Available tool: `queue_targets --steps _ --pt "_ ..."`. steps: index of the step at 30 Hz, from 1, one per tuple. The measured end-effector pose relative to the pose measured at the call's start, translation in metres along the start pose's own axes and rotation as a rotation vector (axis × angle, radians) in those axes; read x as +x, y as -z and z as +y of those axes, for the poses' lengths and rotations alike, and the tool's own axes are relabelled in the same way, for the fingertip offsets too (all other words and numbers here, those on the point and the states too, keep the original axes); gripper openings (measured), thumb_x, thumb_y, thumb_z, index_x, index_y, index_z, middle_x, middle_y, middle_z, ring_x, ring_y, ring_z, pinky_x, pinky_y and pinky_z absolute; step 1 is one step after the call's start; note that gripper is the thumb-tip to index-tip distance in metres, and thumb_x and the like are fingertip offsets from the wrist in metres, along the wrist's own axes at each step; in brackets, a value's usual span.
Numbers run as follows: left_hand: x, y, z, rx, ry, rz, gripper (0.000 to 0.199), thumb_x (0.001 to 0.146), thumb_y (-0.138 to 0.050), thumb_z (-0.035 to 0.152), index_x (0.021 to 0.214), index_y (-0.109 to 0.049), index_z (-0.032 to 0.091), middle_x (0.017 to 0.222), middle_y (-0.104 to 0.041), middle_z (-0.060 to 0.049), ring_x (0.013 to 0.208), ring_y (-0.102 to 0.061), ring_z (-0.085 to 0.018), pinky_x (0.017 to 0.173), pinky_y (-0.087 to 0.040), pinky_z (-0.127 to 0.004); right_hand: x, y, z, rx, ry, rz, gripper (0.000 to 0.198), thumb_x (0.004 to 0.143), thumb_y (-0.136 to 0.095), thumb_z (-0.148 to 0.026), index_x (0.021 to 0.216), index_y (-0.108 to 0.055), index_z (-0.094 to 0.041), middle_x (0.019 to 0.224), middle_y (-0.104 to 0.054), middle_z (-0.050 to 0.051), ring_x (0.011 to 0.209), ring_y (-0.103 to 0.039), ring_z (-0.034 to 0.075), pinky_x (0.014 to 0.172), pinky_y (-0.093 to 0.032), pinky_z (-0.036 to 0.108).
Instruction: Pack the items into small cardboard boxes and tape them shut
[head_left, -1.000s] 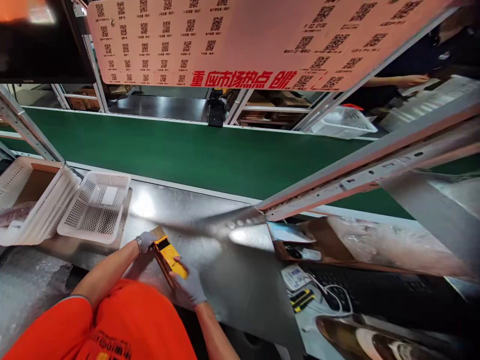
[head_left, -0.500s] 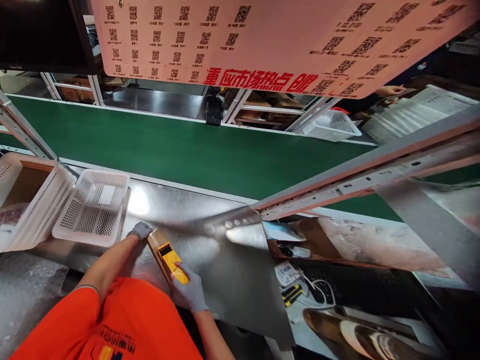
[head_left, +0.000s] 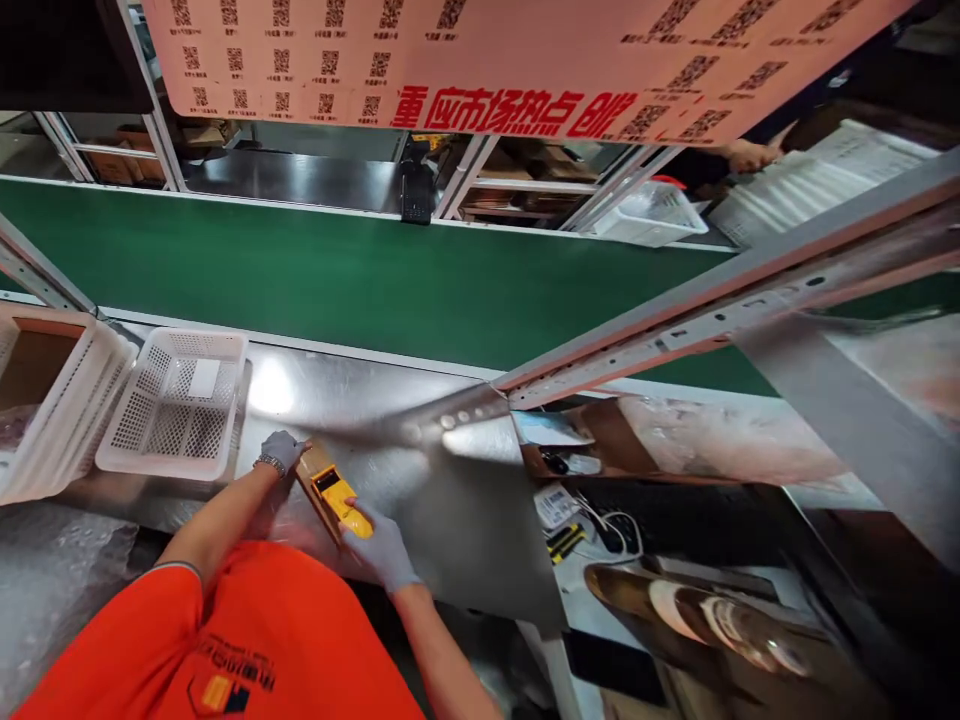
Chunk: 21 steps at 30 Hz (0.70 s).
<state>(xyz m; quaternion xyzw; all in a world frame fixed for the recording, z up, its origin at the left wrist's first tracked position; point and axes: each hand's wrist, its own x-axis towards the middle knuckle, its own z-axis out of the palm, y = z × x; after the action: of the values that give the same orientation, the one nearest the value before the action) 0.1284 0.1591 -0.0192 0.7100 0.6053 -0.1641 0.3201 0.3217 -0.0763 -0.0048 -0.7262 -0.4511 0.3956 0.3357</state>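
A small brown cardboard box [head_left: 307, 484] lies slantwise on the metal bench in front of my orange shirt. My left hand [head_left: 279, 450], in a grey glove, is closed at the far end of the box; its fingertips are partly hidden. On top of the box rests a yellow hand-held tape dispenser [head_left: 335, 497] with a black part near its front. My right hand [head_left: 382, 550], also gloved, is wrapped round the dispenser's rear end, close to the near end of the box.
To the left stand a white perforated basket [head_left: 112, 458] and a stack of similar baskets [head_left: 75, 430]. A green conveyor belt [head_left: 337, 275] runs behind the metal bench [head_left: 465, 520]. At right are a slanting metal post [head_left: 637, 340], cables [head_left: 637, 530] and brown tape rolls [head_left: 675, 610].
My view has tilted slightly downward, so the surroundings sit higher in the frame. Both hands keep their hold, and the dispenser stays on the box with little visible shift.
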Motion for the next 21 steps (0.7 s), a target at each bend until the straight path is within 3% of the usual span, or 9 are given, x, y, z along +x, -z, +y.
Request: queue_targets --steps 3,6,9,11,14,17,19,21 --pt "0.0 0.005 -0.001 0.051 -0.015 0.011 0.068 0.112 -0.056 0.071 0.118 -0.088 0.011 0.134 -0.079 -0.025 0.128 -0.073 -0.037 0.104 -0.056 -0.04 -0.044 0.03 0.024 -0.063 -0.023 -0.01 0.053 0.077 -0.079 -0.049 0.124 -0.09 -0.028 0.113 -0.093 0.011 0.095 -0.089 0.036 0.087 -0.072 0.047" --pt "-0.002 0.01 0.0 0.067 -0.051 0.014 0.06 0.114 -0.058 0.065 0.109 -0.087 0.012 0.126 -0.079 -0.021 0.127 -0.069 -0.035 0.105 -0.054 -0.039 -0.087 0.056 0.053 -0.095 -0.098 -0.02 0.05 0.074 -0.079 -0.044 0.12 -0.091 -0.029 0.095 -0.092 0.008 0.077 -0.086 0.034 0.074 -0.07 0.044" --pt "-0.005 0.014 0.003 0.074 -0.086 0.042 0.052 0.113 -0.063 0.058 0.109 -0.084 0.011 0.121 -0.076 -0.021 0.129 -0.065 -0.036 0.109 -0.052 -0.041 -0.102 0.067 0.065 -0.071 -0.145 -0.004 0.047 0.069 -0.08 -0.041 0.113 -0.092 -0.029 0.091 -0.091 0.007 0.076 -0.086 0.035 0.074 -0.07 0.045" --pt "-0.011 0.011 0.007 0.092 -0.149 0.113 0.045 0.113 -0.065 0.048 0.125 -0.08 0.008 0.137 -0.072 -0.025 0.14 -0.059 -0.04 0.117 -0.049 -0.047 -0.098 0.067 0.064 -0.049 -0.151 0.012 0.046 0.066 -0.081 -0.04 0.109 -0.093 -0.029 0.095 -0.092 0.008 0.084 -0.087 0.037 0.078 -0.071 0.047" --pt "-0.026 -0.013 0.017 0.163 -0.417 0.174 0.056 0.107 -0.073 0.037 0.155 -0.066 0.008 0.173 -0.052 -0.027 0.165 -0.038 -0.046 0.136 -0.031 -0.055 -0.092 0.065 0.061 0.026 -0.141 0.032 0.045 0.065 -0.08 -0.039 0.106 -0.093 -0.026 0.104 -0.092 0.011 0.093 -0.088 0.038 0.084 -0.071 0.047" --pt "-0.046 -0.057 0.029 0.353 -0.864 -0.013 0.092 0.098 -0.082 0.052 0.172 -0.051 0.008 0.187 -0.034 -0.028 0.175 -0.023 -0.048 0.145 -0.01 -0.06 -0.093 0.061 0.066 0.08 -0.106 0.057 0.046 0.065 -0.08 -0.038 0.107 -0.092 -0.022 0.108 -0.091 0.012 0.097 -0.087 0.037 0.088 -0.071 0.047" --pt "-0.057 -0.084 0.041 0.49 -1.021 -0.098 0.112 0.089 -0.086 0.06 0.178 -0.042 0.008 0.19 -0.025 -0.03 0.176 -0.019 -0.052 0.143 -0.008 -0.068 -0.095 0.059 0.072 0.095 -0.089 0.069 0.047 0.066 -0.08 -0.038 0.107 -0.091 -0.02 0.108 -0.091 0.013 0.097 -0.086 0.036 0.089 -0.071 0.048" --pt "-0.063 -0.1 0.056 0.574 -1.057 -0.114 0.117 0.083 -0.091 0.054 0.18 -0.04 0.012 0.19 -0.026 -0.029 0.175 -0.022 -0.053 0.141 -0.013 -0.071 -0.094 0.058 0.074 0.106 -0.08 0.069 0.047 0.065 -0.08 -0.037 0.107 -0.091 -0.019 0.107 -0.09 0.013 0.097 -0.086 0.037 0.089 -0.071 0.049"
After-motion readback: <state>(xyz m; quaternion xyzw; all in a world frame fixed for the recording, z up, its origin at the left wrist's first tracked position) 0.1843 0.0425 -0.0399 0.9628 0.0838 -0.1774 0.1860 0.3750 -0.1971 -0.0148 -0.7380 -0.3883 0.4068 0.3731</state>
